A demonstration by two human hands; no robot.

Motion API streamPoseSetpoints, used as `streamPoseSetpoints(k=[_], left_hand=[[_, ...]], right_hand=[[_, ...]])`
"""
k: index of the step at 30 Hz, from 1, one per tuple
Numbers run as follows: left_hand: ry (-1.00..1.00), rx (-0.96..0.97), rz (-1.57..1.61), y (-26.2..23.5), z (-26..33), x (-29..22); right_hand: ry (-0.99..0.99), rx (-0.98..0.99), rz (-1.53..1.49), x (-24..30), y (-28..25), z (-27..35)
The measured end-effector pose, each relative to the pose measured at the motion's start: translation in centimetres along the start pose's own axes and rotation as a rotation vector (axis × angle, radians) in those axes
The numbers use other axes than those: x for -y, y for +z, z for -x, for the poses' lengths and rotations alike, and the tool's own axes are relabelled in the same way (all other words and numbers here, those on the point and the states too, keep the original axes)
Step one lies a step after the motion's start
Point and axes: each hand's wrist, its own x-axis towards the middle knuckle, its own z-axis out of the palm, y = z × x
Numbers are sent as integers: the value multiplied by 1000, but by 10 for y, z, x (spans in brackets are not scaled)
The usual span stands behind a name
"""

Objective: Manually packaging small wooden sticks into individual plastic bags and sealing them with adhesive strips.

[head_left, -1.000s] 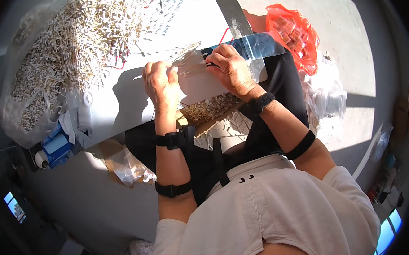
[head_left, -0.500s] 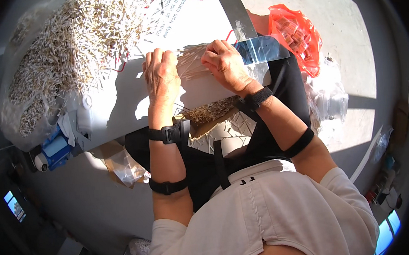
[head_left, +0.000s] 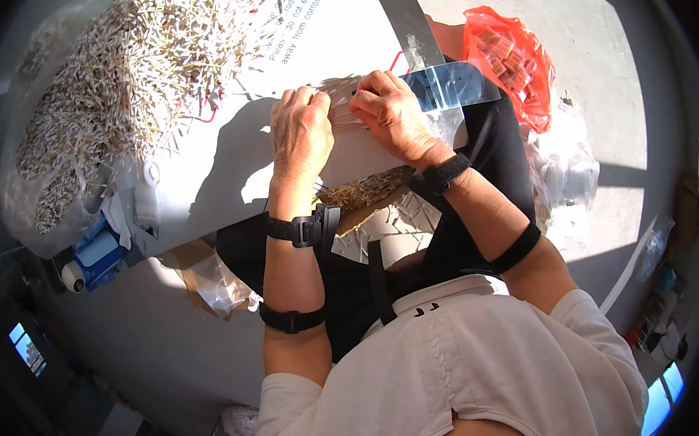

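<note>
A loose layer of cotton swabs (head_left: 343, 98) lies between my hands near the front edge of the white board. My left hand (head_left: 303, 134) is closed over the swabs' left ends, its fingers curled down and their tips hidden. Just to its right, my right hand (head_left: 395, 116) is closed in a pinch at the right ends. A clear, blue-tinted plastic piece (head_left: 455, 85) sticks out to the right from beside my right hand. At the far left, a big heap of cotton swabs (head_left: 156, 65) spills from a clear plastic bag (head_left: 20, 200).
A red plastic bag (head_left: 539, 95) with small packs stands right of the board (head_left: 195, 216). Below it is a clear bag (head_left: 565, 170). A blue-and-white container (head_left: 97, 256) sits at the board's left corner. More swabs lie in an open box (head_left: 366, 217) under the front edge.
My left hand has moved right, closer to my right hand, so less of the swabs shows between them. My right hand has shifted only slightly.
</note>
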Motion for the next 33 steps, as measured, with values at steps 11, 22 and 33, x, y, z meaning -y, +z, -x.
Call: streamPoseSetpoints(k=[11, 22, 33], left_hand=[[-196, -112, 15, -12, -11, 20], [-155, -189, 87, 14, 4, 26], [-135, -315, 213, 17, 23, 0]], right_hand=[[301, -13, -200, 0, -7, -13], [36, 253, 184, -24, -8, -49], [-12, 50, -15, -21, -6, -47]])
